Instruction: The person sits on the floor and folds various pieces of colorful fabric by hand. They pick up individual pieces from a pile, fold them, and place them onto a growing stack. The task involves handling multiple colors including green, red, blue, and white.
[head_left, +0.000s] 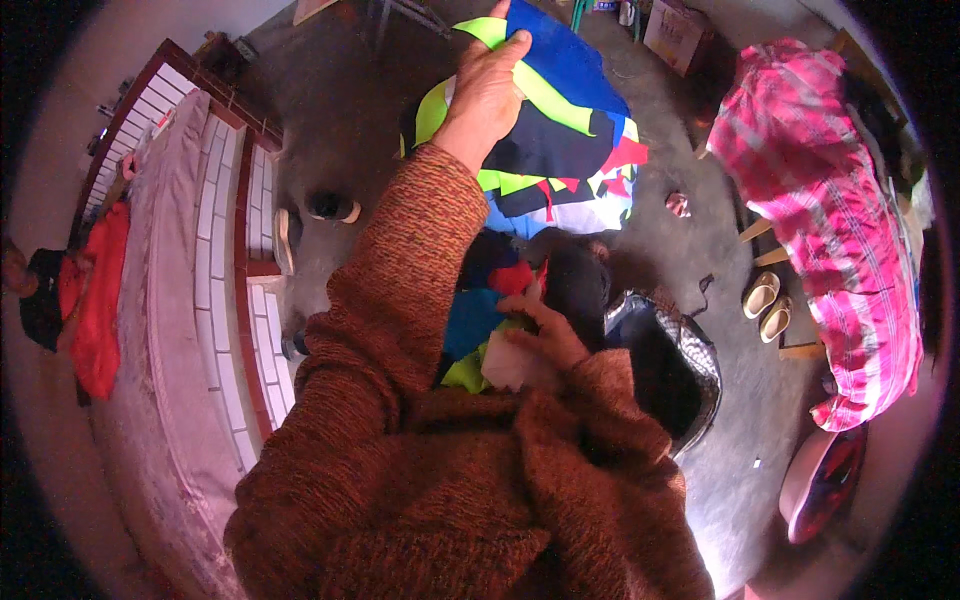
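My left hand (487, 95) reaches far forward and is closed on a neon yellow fabric piece (548, 100), its thumb on top. Under and beside that lies a blue fabric piece (565, 55). Both are at the top of a pile of cut fabric scraps (540, 150) in black, neon, red and white. Close to my body, my right hand (548, 338) is over more scraps in my lap, its fingers apart. Beneath it are a teal scrap (470, 322) and a neon yellow scrap (465, 372). A pale patch (508, 362) next to the hand is too blurred to identify.
An open dark bag with a silvery rim (700, 365) stands right of my lap. Further right are beige shoes (768, 305) and a pink plaid cloth (800, 170) over furniture. A white-tiled ledge (215, 290) runs along the left. A cardboard box (678, 35) sits at the back.
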